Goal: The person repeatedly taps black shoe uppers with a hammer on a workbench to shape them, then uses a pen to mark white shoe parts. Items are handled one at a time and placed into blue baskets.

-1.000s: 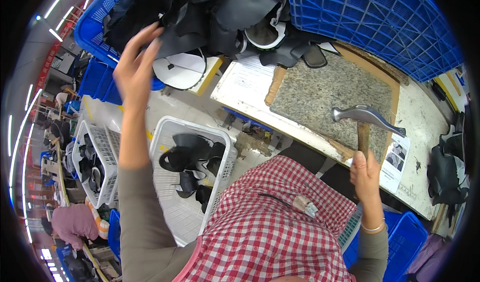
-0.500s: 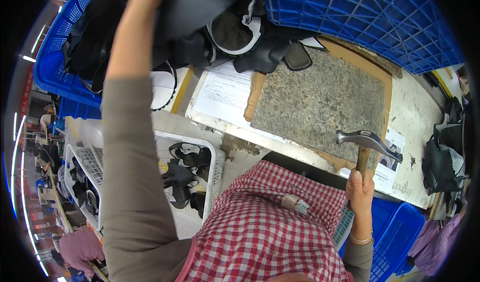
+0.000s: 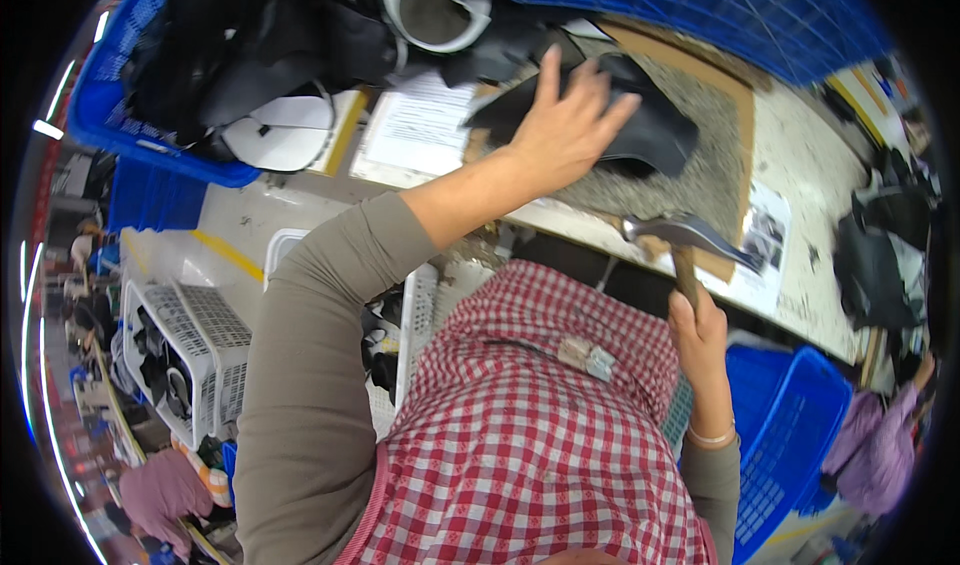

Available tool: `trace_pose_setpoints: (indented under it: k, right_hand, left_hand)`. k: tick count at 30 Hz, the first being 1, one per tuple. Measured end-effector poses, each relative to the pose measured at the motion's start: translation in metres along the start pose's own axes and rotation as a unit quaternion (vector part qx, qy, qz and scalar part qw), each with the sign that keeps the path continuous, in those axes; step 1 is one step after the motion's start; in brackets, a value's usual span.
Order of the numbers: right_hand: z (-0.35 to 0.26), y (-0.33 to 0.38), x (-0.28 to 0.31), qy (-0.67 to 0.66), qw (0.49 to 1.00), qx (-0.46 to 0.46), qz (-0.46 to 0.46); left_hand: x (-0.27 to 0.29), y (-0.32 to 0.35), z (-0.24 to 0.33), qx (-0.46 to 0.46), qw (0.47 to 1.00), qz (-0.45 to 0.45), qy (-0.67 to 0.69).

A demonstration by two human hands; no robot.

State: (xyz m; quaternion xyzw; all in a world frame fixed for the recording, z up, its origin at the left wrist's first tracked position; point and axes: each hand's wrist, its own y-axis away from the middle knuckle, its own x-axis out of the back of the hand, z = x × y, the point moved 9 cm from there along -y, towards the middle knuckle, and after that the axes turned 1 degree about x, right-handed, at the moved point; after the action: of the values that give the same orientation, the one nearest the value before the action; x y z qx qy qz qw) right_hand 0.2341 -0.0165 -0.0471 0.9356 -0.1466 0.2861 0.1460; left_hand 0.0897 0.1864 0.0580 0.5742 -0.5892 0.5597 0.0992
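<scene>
My left hand lies with spread fingers over a black leather-like piece. That piece rests on the rough grey slab on the workbench, and part of it is hidden under the hand. In my right hand is a claw hammer, gripped by its wooden handle. The steel head is up, near the front edge of the slab, apart from the black piece.
A blue basket heaped with black pieces stands at the left, beside a printed sheet. Another blue crate is at the back. More black pieces lie right. White baskets stand on the floor; people work beyond.
My left hand has come from the far left heap to the slab, where a black piece now lies. The hammer has shifted slightly left in view, still in my right hand.
</scene>
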Motion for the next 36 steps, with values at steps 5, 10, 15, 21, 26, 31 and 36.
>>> trace_pose_setpoints:
  k: [5, 10, 15, 21, 26, 31, 36]
  right_hand:
    - [-0.005, -0.002, 0.025, 0.141, 0.983, 0.108, 0.038]
    - [-0.057, -0.035, 0.049, 0.223, 0.953, 0.179, 0.102]
    - [-0.099, -0.080, 0.020, 0.317, 0.932, 0.171, 0.031]
    - [-0.071, -0.091, 0.038, 0.240, 0.957, 0.137, 0.084]
    - [-0.083, -0.096, 0.035, 0.294, 0.938, 0.169, 0.065]
    - [-0.073, -0.092, 0.013, 0.189, 0.976, 0.107, -0.003]
    - [-0.079, -0.093, -0.007, 0.248, 0.941, 0.227, -0.021]
  left_hand:
    - [-0.066, 0.043, -0.023, 0.172, 0.944, -0.268, 0.084]
    - [-0.074, 0.047, -0.038, 0.252, 0.839, -0.252, 0.410]
    - [-0.079, 0.063, -0.022, 0.286, 0.834, -0.248, 0.400]
    - [-0.070, 0.063, -0.025, 0.278, 0.830, -0.192, 0.443]
    - [-0.074, 0.065, -0.026, 0.255, 0.825, -0.193, 0.466]
    - [-0.085, 0.075, -0.025, 0.286, 0.786, -0.190, 0.514]
    - [-0.052, 0.038, -0.046, 0.212, 0.896, -0.292, 0.260]
